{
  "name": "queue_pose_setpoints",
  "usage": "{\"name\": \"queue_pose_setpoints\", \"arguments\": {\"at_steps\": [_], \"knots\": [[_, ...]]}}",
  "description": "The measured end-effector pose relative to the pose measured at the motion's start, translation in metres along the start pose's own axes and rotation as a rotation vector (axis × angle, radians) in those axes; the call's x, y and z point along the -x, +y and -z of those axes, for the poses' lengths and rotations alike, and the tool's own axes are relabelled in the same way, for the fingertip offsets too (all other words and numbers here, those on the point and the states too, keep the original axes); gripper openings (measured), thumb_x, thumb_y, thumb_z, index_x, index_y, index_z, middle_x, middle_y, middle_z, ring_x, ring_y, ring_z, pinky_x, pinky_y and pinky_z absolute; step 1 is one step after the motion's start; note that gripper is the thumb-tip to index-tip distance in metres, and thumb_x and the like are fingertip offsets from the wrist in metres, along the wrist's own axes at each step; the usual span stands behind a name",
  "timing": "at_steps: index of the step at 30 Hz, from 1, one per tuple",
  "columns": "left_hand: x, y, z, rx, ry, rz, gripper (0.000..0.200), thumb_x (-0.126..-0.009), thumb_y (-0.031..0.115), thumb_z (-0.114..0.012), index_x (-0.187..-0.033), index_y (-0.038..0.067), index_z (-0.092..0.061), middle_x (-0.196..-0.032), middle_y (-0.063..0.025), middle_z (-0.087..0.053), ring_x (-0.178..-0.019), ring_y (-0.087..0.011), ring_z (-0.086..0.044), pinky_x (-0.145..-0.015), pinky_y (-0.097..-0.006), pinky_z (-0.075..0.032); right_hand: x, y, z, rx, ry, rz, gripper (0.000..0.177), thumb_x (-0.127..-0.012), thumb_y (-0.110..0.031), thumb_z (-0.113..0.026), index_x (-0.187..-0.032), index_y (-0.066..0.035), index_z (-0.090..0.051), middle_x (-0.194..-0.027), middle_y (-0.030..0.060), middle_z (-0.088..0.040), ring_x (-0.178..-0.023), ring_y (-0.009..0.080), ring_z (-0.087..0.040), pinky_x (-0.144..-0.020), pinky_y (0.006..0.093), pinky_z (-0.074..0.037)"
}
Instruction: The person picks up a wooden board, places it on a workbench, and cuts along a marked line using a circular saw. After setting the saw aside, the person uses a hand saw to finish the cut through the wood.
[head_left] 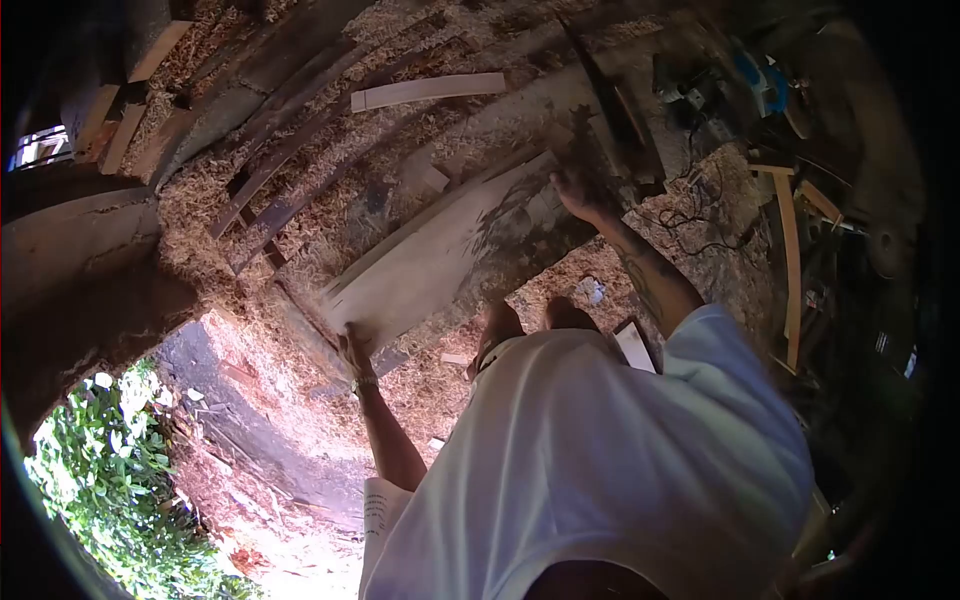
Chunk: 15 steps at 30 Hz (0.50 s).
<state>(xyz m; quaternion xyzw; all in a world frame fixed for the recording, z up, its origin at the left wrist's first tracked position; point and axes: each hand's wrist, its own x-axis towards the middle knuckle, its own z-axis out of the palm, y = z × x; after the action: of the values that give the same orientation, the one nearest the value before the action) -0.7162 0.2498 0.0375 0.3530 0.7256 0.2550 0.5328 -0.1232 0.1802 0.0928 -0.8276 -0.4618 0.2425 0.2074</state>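
Board (450,250) spans the front, blocks straight reach. Loose planks (270,190) clutter beyond it; cables (700,215) and power tool (700,85) on right. Sawdust floor (300,350) on near side open.

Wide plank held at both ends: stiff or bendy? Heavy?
Likely stiff: the plank runs straight between the left hand and the right hand, with no visible sag. Probably heavyish: it is long and wide, and both hands grip it. Being flat, it should not roll.

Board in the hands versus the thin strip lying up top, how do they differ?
The board is wide and held at both ends by the left hand and right hand; the strip is narrow and lies untouched on sawdust. Both are pale wood.
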Motion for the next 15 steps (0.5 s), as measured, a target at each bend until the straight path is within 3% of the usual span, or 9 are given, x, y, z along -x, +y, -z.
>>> {"name": "queue_pose_setpoints", "arguments": {"at_steps": [2,5,9,11,12,14,15], "knots": [[-0.002,-0.013,-0.003,-0.036,0.003,-0.065,0.053,-0.1,0.047,-0.058,-0.125,0.001,-0.059,-0.109,-0.0089,-0.063,-0.093,-0.0188,-0.059,-0.076,-0.0343,-0.05,0.003,0.004,0.012,-0.062,-0.092,-0.057,0.048,-0.1,-0.044,-0.05,-0.108,0.001,-0.064,-0.104,0.028,-0.063,-0.104,0.0446,-0.061,-0.09,0.0517,-0.046],[0.004,-0.009,-0.01,0.042,-0.044,-0.168,0.051,-0.101,0.044,-0.057,-0.128,0.001,-0.056,-0.106,-0.0077,-0.063,-0.092,-0.0178,-0.059,-0.074,-0.0332,-0.05,0.0,0.051,-0.011,-0.033,0.05,0.076,0.056,-0.1,-0.047,-0.052,-0.128,0.001,-0.057,-0.12,0.0252,-0.063,-0.117,0.0398,-0.059,-0.1,0.0464,-0.043],[-0.019,-0.033,-0.007,0.016,0.023,-0.117,0.048,-0.101,0.044,-0.057,-0.127,0.003,-0.055,-0.108,-0.0084,-0.062,-0.093,-0.0193,-0.059,-0.079,-0.0345,-0.049,-0.012,0.095,-0.027,0.067,-0.055,0.061,0.059,-0.097,-0.049,-0.056,-0.129,0.001,-0.057,-0.122,0.0243,-0.062,-0.117,0.0365,-0.059,-0.099,0.045,-0.043],[0.0,-0.017,-0.021,0.078,0.116,-0.156,0.048,-0.098,0.043,-0.061,-0.124,0.003,-0.056,-0.109,-0.0104,-0.062,-0.092,-0.0219,-0.059,-0.079,-0.0366,-0.049,-0.009,0.101,-0.036,0.065,0.123,0.201,0.059,-0.096,-0.05,-0.057,-0.125,0.002,-0.059,-0.118,0.0243,-0.064,-0.114,0.0369,-0.06,-0.096,0.0463,-0.044],[0.011,-0.003,-0.035,-0.227,0.295,-0.16,0.049,-0.096,0.044,-0.063,-0.123,0.003,-0.056,-0.109,-0.0123,-0.062,-0.091,-0.0243,-0.06,-0.078,-0.0384,-0.049,-0.009,0.092,-0.033,0.09,0.265,0.295,0.058,-0.096,-0.05,-0.057,-0.122,0.002,-0.06,-0.115,0.0245,-0.064,-0.111,0.0377,-0.061,-0.094,0.047,-0.045],[0.043,0.031,-0.058,-0.843,0.673,-0.109,0.052,-0.091,0.044,-0.068,-0.121,0.003,-0.057,-0.11,-0.016,-0.062,-0.089,-0.0292,-0.061,-0.076,-0.0421,-0.05,-0.006,0.018,0.029,-0.185,-0.105,0.04,0.053,-0.099,-0.048,-0.052,-0.119,0.001,-0.061,-0.114,0.028,-0.064,-0.111,0.0431,-0.06,-0.094,0.0487,-0.046],[0.04,0.011,-0.049,-0.709,0.642,-0.162,0.055,-0.089,0.044,-0.07,-0.121,0.002,-0.056,-0.109,-0.0179,-0.062,-0.09,-0.0314,-0.061,-0.077,-0.0439,-0.05,-0.001,0.022,0.02,-0.248,-0.145,-0.025,0.05,-0.1,-0.046,-0.05,-0.113,0.0,-0.063,-0.11,0.0282,-0.064,-0.108,0.0444,-0.06,-0.091,0.0495,-0.046]]}}
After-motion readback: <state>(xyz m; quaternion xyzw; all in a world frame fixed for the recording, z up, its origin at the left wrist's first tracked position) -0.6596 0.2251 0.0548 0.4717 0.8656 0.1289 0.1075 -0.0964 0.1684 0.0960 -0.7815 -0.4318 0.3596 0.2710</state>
